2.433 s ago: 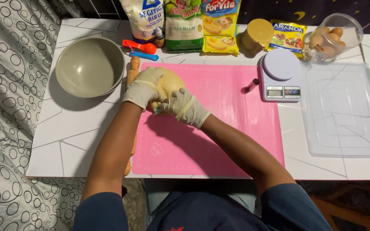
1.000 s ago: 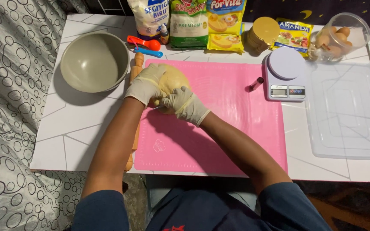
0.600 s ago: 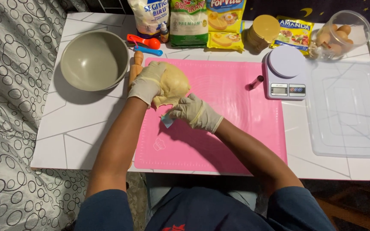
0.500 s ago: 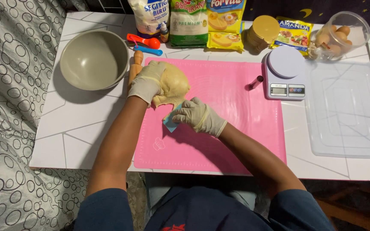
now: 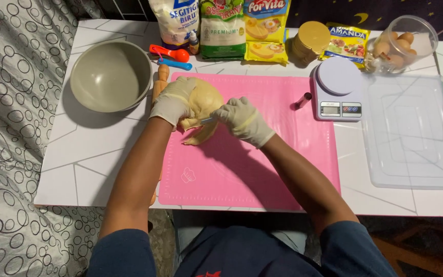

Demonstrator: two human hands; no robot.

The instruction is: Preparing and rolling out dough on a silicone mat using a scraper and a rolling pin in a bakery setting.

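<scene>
On the pink mat (image 5: pixel 262 154), the left hand (image 5: pixel 173 100) is gripping the dough (image 5: pixel 206 100) firmly while the right hand (image 5: pixel 242 119), closed on a small blade (image 5: pixel 206 120), is slicing cleanly under it.

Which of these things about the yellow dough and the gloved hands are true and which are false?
1. The left hand in a cream glove holds the yellow lump of dough. True.
2. The dough is over the pink silicone mat. True.
3. The round grey-green bowl is full of flour. False: it looks empty.
4. The right hand is resting on the white kitchen scale. False: it is at the dough, pressing a small thin tool against it.
5. The clear round tub of brown eggs stands at the table's far right. True.
</scene>
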